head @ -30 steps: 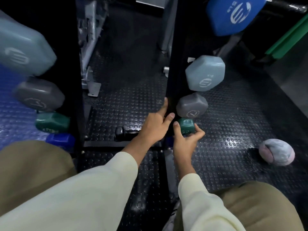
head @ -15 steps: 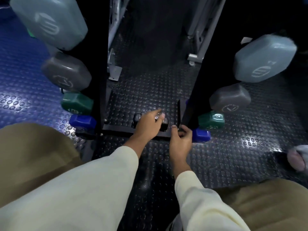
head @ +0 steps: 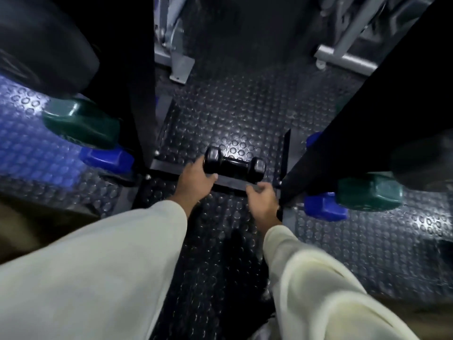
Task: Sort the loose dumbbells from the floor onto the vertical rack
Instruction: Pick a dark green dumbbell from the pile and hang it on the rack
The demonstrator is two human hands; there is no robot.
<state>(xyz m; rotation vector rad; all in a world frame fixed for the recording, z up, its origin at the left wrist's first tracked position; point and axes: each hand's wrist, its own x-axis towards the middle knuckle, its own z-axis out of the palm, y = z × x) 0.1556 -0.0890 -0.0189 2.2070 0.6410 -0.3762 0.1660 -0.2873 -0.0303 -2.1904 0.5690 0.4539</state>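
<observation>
Small glossy black dumbbell (head: 234, 165) lies sideways on the studded floor (head: 232, 114) between rack uprights. Left hand (head: 195, 181) cups its left head; right hand (head: 262, 201) hangs loosely curled, empty.

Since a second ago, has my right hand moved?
Yes. The right hand has come off the green dumbbell on the rack post and dropped to the base bar, empty.
</observation>
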